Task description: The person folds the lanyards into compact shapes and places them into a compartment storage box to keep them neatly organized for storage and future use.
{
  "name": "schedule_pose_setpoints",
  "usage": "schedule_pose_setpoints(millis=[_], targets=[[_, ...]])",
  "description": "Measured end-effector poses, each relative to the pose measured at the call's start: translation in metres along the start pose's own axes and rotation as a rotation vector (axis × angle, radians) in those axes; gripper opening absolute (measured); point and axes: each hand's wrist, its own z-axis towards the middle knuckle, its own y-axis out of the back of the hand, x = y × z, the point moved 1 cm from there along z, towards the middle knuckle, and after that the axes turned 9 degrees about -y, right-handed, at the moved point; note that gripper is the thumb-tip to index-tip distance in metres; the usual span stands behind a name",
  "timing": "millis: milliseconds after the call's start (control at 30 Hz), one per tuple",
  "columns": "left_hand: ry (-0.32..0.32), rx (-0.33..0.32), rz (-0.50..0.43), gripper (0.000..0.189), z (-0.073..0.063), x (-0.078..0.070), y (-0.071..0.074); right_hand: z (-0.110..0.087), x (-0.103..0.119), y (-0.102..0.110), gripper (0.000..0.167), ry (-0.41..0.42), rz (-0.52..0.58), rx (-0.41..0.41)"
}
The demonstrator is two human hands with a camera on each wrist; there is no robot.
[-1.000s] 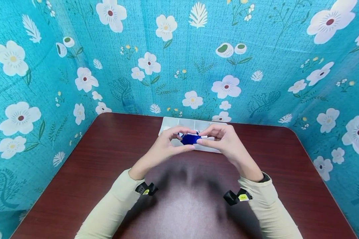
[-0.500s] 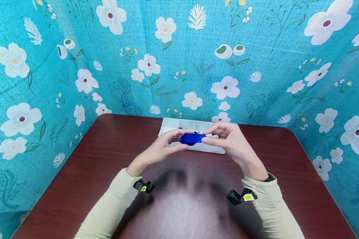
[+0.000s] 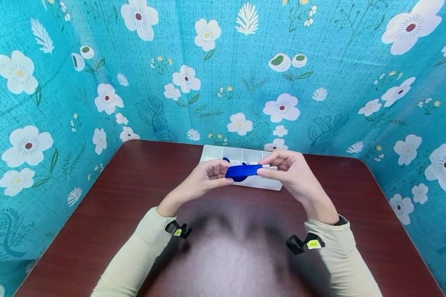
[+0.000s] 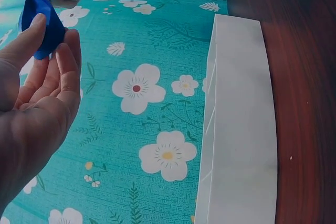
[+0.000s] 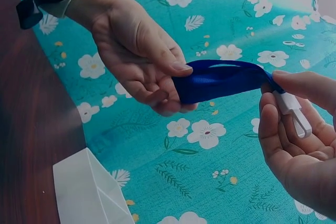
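A blue ribbon lanyard (image 3: 241, 170), folded into a flat bundle, stretches between my hands above the table. My left hand (image 3: 204, 175) pinches one end of the bundle between thumb and fingers. At the other end my right hand (image 3: 295, 175) pinches the strap where it narrows into a white plastic clip (image 5: 296, 114). That clip sticks out past the right fingers, partly in the palm's hollow. In the left wrist view the lanyard (image 4: 51, 32) lies under the left thumb, its folds curving into a loop.
A white divided box (image 3: 265, 183) stands at the back of the dark red-brown table (image 3: 141, 177), just beyond the hands. Part of its compartments is hidden by the hands and lanyard. Floral turquoise cloth (image 3: 215, 90) hangs at the back and both sides.
My right hand has moved a little to the right, and my left hand slightly left. The blue lanyard now lies longer and flatter between them.
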Motion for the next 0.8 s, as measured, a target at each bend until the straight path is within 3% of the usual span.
schedule_pose_setpoints(millis=[367,633,800], targets=[[-0.001,-0.088,0.011,0.025,-0.0022,-0.0047,0.0020,-0.0042,-0.0023,0.0046,0.016,-0.011,-0.021,-0.043],[0.026,-0.035,-0.087,0.020,-0.0055,-0.0070,0.0039,-0.0045,-0.0068,0.0073,0.015,-0.044,-0.040,-0.071],[0.008,-0.001,-0.126,0.016,-0.0072,-0.0071,0.0054,-0.0046,-0.0086,0.0080,0.015,-0.058,-0.027,-0.073]])
